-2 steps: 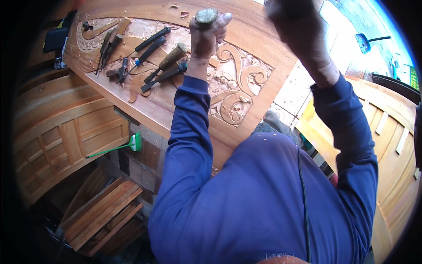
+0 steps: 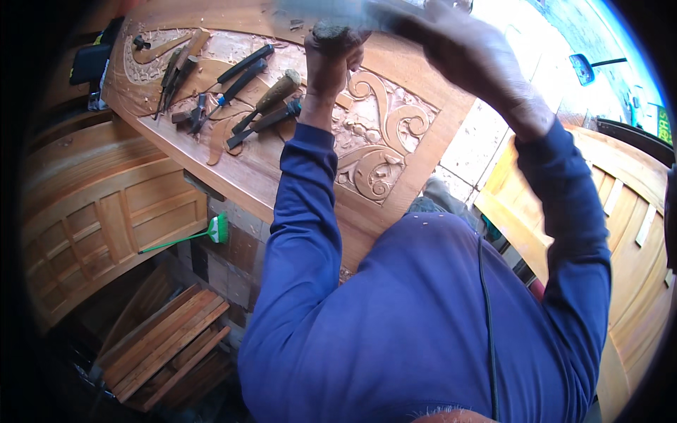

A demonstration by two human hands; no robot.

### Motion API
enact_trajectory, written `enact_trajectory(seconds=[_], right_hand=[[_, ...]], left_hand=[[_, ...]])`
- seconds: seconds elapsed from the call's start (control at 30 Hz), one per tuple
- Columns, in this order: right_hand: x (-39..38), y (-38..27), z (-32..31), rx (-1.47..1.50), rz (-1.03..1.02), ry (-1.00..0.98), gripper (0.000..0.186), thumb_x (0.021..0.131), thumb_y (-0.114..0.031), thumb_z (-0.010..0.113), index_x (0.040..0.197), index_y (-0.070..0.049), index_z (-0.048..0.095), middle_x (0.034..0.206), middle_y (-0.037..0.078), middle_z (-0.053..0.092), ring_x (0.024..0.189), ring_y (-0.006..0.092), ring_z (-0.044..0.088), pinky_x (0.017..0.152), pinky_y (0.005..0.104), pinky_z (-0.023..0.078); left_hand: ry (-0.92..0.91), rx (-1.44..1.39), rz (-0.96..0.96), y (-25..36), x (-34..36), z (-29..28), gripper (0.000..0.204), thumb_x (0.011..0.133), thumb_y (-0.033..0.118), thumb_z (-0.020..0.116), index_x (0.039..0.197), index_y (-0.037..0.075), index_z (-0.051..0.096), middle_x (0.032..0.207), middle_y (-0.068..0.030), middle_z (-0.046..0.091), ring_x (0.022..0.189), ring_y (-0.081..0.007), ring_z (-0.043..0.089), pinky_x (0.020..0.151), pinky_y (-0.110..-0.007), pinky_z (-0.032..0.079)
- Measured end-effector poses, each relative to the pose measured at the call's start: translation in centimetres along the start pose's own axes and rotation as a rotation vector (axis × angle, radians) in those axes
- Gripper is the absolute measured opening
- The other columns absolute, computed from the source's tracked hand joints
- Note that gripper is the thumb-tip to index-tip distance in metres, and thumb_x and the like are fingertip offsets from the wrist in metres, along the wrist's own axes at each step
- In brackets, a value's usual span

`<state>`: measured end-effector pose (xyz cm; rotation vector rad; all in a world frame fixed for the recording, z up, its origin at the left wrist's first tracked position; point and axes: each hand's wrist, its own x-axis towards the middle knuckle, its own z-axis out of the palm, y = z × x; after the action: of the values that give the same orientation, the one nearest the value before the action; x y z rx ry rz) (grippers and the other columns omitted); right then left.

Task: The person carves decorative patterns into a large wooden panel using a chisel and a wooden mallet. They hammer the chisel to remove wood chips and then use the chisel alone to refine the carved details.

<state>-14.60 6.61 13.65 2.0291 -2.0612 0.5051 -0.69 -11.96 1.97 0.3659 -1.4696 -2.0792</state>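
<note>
Upright in my left hand (image 2: 326, 70) is a carving chisel (image 2: 330, 29), its worn handle end showing above the closed fist. Its blade is mostly hidden by the hand. My right hand (image 2: 469, 53) grips a mallet (image 2: 352, 13), smeared by motion, whose pale blurred head lies across or just above the chisel's end; whether they touch I cannot tell. Beneath is a wooden panel (image 2: 451, 120) carved with scrolls and leaves, strewn with shavings. Several more chisels (image 2: 243, 81) with black or wooden handles lie on it, left of my left hand.
A framed wooden door panel (image 2: 113, 211) stands at the left, with a green broom (image 2: 217, 228) next to it. Stacked wooden slats (image 2: 166, 345) sit at the lower left. Another wooden panel (image 2: 620, 247) is at the right. A vehicle mirror (image 2: 582, 69) shows at the upper right.
My right hand has swung left and the mallet has come over the chisel's handle end. My left hand has stayed in place around the chisel.
</note>
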Motion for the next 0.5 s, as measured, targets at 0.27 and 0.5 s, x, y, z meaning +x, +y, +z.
enact_trajectory(seconds=[0.27, 0.5], right_hand=[[-1.3, -0.6, -1.0, 0.492, 0.37, 0.108, 0.086, 0.081, 0.011, 0.067, 0.158, -0.018, 0.042, 0.125, 0.016, 0.062, 0.114, 0.0274, 0.062, 0.097, 0.0404, 0.051], [-3.2, 0.9, 1.6, 1.062, 0.46, 0.351, 0.089, 0.083, 0.016, 0.067, 0.161, -0.007, 0.031, 0.156, 0.012, 0.044, 0.139, 0.0198, 0.046, 0.116, 0.0351, 0.038]], left_hand=[[-0.191, 0.119, -0.151, 1.6, 1.7, -1.3, 0.029, 0.089, 0.014, 0.078, 0.071, 0.011, 0.055, 0.06, 0.0022, 0.047, 0.051, -0.0081, 0.044, 0.05, -0.026, 0.035], [-0.065, 0.095, -0.134, 1.5, 0.8, -0.5, 0.035, 0.09, 0.012, 0.077, 0.067, 0.013, 0.05, 0.055, 0.0041, 0.041, 0.045, -0.0065, 0.037, 0.045, -0.024, 0.029]])
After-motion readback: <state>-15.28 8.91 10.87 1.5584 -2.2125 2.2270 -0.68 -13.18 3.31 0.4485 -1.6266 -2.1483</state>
